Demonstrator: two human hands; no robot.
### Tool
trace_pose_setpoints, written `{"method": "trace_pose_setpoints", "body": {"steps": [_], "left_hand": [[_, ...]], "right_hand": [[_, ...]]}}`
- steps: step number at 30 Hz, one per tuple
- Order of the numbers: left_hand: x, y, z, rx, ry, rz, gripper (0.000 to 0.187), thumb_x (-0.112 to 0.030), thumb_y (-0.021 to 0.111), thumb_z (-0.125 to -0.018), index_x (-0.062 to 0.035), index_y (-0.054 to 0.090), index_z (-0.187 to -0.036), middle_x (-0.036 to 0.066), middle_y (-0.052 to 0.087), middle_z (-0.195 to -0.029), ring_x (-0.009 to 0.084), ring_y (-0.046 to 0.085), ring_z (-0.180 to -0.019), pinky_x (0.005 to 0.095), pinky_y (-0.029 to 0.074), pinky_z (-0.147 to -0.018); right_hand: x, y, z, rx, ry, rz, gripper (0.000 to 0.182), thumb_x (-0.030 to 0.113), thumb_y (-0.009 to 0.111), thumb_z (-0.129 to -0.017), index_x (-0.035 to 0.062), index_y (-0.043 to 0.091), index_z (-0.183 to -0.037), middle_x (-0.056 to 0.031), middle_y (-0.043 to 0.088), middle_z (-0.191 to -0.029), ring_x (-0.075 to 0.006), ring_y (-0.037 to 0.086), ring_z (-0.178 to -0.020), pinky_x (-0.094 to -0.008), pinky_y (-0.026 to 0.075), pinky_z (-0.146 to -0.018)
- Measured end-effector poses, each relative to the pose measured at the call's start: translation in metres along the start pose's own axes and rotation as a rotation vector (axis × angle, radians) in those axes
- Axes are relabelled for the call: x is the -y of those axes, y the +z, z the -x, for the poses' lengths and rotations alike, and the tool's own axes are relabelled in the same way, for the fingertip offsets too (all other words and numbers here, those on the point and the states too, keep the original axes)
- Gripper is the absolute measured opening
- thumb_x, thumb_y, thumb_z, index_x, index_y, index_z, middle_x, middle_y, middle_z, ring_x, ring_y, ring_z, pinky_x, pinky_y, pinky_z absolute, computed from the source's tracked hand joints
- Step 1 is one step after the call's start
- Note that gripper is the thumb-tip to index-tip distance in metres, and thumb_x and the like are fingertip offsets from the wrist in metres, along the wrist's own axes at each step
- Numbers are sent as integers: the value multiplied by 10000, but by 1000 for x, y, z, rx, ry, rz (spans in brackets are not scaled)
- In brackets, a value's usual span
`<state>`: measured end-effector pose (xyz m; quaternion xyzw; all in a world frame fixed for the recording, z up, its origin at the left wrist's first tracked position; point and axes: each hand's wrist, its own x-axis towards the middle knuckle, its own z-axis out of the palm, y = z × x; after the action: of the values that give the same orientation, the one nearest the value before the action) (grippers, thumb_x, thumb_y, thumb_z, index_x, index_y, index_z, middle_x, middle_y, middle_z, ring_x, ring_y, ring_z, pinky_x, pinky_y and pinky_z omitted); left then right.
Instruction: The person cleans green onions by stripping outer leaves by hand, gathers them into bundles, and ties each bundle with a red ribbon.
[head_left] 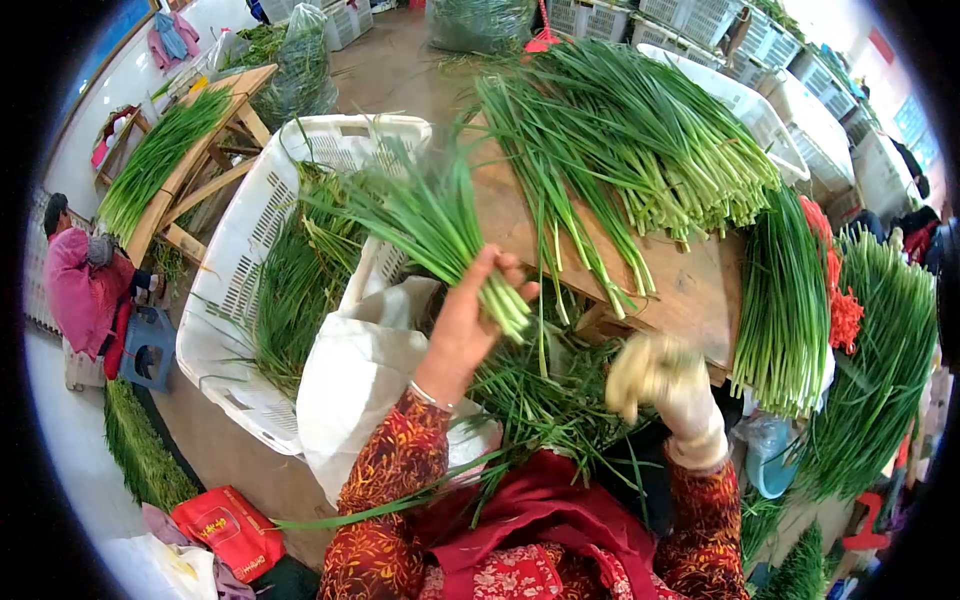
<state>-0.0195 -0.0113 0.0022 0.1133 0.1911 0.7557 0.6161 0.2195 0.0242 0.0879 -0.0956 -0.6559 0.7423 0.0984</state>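
Note:
My bare left hand (468,318) is wrapped round a small bunch of green stalks (440,222), its pale ends pointing down to the right and its leaves fanning up to the left. On the right, my right hand (658,385) wears a pale glove and is smeared by motion; its fingers cannot be made out. Loose green leaves (540,400) lie between the hands, over my lap. A large pile of stalks (650,140) rests on the wooden table (690,290), with a few separate stalks at its near side.
A white crate (215,300) holding leaves stands on the left, beside a white sack (350,380). Upright stalks (785,310) and red ties (843,310) are at the right. A person in pink (80,285) sits far left near another wooden table (170,215).

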Motion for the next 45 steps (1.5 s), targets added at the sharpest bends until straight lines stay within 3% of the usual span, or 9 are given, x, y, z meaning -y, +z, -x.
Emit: {"method": "trace_pose_setpoints", "body": {"steps": [1, 3, 10, 15, 22, 29, 33, 38, 45], "left_hand": [[-7, -6, -1, -11, -2, 44, 183, -244, 546, -869, -85, 475, -928, -50, 475, -694, 38, 475, -604, 232, 453, -574], [-17, -6, -3, -14, 46, 63, 163, -223, 543, -874, -82, 473, -917, -53, 429, -652, 39, 415, -557, 206, 395, -531], [12, 23, -2, -101, 2, -55, 199, -214, 598, -838, -96, 494, -959, -51, 403, -630, 59, 404, -551, 241, 376, -523], [32, 34, -3, -119, -65, -95, 205, -206, 608, -832, -75, 508, -954, 16, 532, -801, 78, 460, -597, 257, 417, -544], [43, 41, -7, -159, -71, -223, 276, -218, 612, -827, -69, 531, -1045, 13, 590, -890, 66, 473, -613, 259, 439, -549], [35, 40, 8, -133, -63, -431, 280, -269, 593, -831, -82, 537, -1031, -1, 608, -895, 79, 558, -751, 245, 490, -600], [18, 33, 1, -80, 105, -261, 204, -230, 542, -868, -84, 501, -1005, -2, 542, -813, 108, 543, -723, 321, 521, -716], [18, 38, 0, -23, 26, -135, 223, -219, 555, -866, -98, 475, -1034, -34, 439, -730, 84, 457, -624, 286, 480, -637], [44, 34, 6, -96, -96, -162, 208, -190, 610, -827, -67, 499, -951, 7, 512, -774, 90, 472, -604, 260, 412, -536]], "right_hand": [[11, 1, 6, 239, 554, -53, 262, 232, 607, -809, 3, 615, -935, -103, 622, -750, -148, 588, -612, -271, 476, -572], [2, 14, -4, 495, 910, 428, 325, 317, 648, -760, 63, 611, -957, -95, 645, -840, -185, 618, -669, -305, 489, -639], [-15, -40, -82, -623, 294, 1427, 263, 312, 610, -775, 62, 603, -857, -123, 611, -730, -310, 605, -697, -393, 476, -614], [-25, -53, -92, -681, 288, 1548, 264, 298, 616, -765, 55, 605, -867, -126, 608, -710, -306, 603, -666, -380, 476, -610], [-8, -24, -54, -625, 266, 259, 234, 233, 542, -869, 22, 592, -957, -9, 575, -705, -61, 488, -661, -205, 408, -605], [-21, -16, -35, -546, 184, 422, 265, 255, 555, -861, 15, 584, -969, -52, 595, -715, -122, 552, -667, -248, 440, -631], [-9, -39, -21, -932, 128, 925, 214, 274, 588, -818, 76, 615, -894, -94, 617, -733, -216, 597, -665, -304, 466, -625], [-21, -38, -30, -697, 214, 1304, 239, 334, 620, -766, 96, 592, -779, -109, 615, -732, -283, 598, -662, -363, 464, -608], [-21, -38, -35, -893, 247, 1052, 184, 275, 626, -756, 94, 594, -763, -78, 603, -625, -283, 600, -624, -364, 460, -567]]}}
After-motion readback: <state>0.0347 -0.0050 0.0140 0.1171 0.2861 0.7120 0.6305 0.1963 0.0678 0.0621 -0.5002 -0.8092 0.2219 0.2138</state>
